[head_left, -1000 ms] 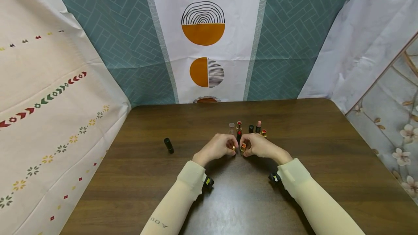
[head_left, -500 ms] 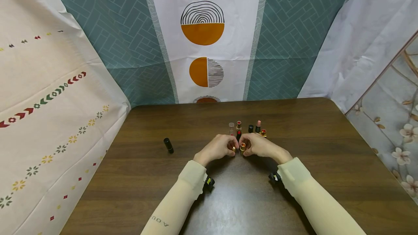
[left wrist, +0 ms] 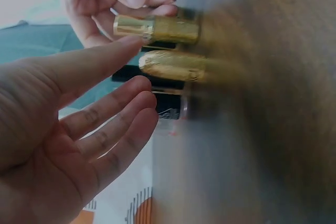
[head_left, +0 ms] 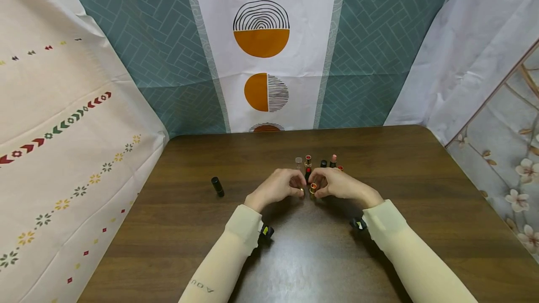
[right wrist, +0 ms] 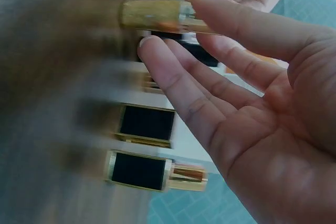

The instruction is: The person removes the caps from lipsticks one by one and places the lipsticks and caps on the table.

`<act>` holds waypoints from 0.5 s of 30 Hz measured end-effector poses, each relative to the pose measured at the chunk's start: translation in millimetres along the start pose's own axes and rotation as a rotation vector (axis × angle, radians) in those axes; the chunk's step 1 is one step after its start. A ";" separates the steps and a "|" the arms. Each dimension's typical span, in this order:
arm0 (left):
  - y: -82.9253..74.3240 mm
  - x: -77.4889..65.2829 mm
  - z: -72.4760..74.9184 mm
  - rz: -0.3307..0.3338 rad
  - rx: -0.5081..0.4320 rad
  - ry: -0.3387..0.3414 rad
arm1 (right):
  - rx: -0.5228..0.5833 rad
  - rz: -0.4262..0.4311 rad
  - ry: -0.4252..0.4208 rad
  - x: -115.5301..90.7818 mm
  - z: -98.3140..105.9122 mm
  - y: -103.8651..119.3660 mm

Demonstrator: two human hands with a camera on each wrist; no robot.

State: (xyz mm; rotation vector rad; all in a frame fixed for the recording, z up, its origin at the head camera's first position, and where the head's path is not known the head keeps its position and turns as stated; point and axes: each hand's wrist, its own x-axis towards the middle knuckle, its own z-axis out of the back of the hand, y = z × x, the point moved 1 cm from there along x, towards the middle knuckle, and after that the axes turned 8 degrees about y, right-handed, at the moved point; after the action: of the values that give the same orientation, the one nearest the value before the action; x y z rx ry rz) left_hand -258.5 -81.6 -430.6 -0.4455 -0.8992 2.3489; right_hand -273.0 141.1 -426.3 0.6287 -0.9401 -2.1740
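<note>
A gold lipstick tube [head_left: 313, 189] and a gold cap with a rounded tip [left wrist: 173, 66] stand upright side by side on the brown table. My left hand [head_left: 275, 186] is beside the cap, its thumb and fingers spread apart around it in the left wrist view. On the other side, my right hand [head_left: 343, 185] has its thumb and fingers parted around the gold tube [right wrist: 152, 15]. Neither hand holds anything that I can see. Just behind them stands a red lipstick in a black case [head_left: 308, 175], partly hidden by the fingers.
Behind the hands are a clear-topped tube [head_left: 298, 161], a gold-collared lipstick [head_left: 308, 159], a black cap [head_left: 323, 163], a pink lipstick [head_left: 333, 160] and another red-and-gold lipstick [head_left: 340, 168], mostly covered. A black tube [head_left: 217, 186] stands apart at the left.
Fingers of both hands have loosened from the gold cap and gold tube and spread. Both wrists have drawn slightly outward. The cap and tube stay almost where they were.
</note>
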 end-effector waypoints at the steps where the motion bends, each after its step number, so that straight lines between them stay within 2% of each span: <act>1: -0.5 -1.2 1.9 -0.002 -0.005 -0.003 | -0.004 0.002 -0.005 -1.5 1.8 1.7; 8: -2.8 -7.6 13.3 -0.051 -0.005 -0.047 | -0.061 0.061 -0.082 -9.7 15.7 17.7; 15: -6.6 -13.9 22.4 -0.060 -0.023 -0.074 | -0.020 0.075 -0.125 -11.0 20.6 28.4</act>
State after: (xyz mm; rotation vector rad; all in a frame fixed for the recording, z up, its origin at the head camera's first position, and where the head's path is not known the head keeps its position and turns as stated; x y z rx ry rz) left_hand -256.0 -97.4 -408.6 -0.3383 -0.9616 2.3153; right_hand -268.1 143.8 -390.0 0.4457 -0.9898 -2.1729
